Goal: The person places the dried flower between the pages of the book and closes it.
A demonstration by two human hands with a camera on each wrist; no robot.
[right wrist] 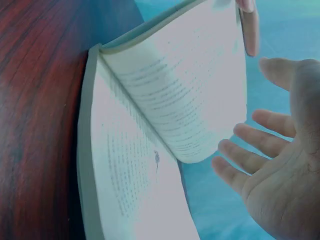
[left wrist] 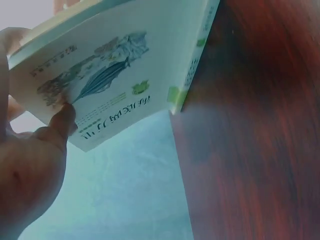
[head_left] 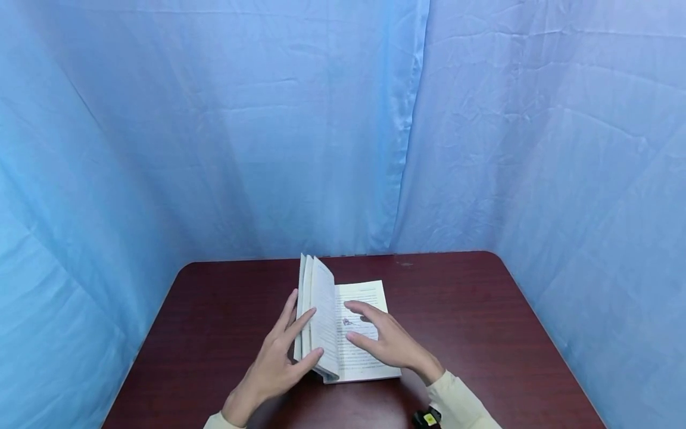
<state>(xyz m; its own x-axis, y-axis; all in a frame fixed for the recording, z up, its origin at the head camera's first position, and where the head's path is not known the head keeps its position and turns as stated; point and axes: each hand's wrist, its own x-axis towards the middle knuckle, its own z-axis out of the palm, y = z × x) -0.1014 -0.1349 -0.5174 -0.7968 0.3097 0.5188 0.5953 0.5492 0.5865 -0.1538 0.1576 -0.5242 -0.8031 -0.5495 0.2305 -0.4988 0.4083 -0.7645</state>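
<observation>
An open book lies on the table, its left part of cover and pages raised and its right part flat. My left hand grips the raised part, thumb on the page side and other fingers at the edge and outer cover. In the left wrist view the light cover carries a dark and pale illustration, green marks and printed characters. Over the right page hovers my right hand, its fingers spread and loosely bent around nothing. The right wrist view shows printed lines and a small drawing on the page.
The dark red-brown wooden table has rounded far corners. Blue curtains hang behind it and along both sides. A black device with a yellow mark sits by the right sleeve at the near edge of the head view.
</observation>
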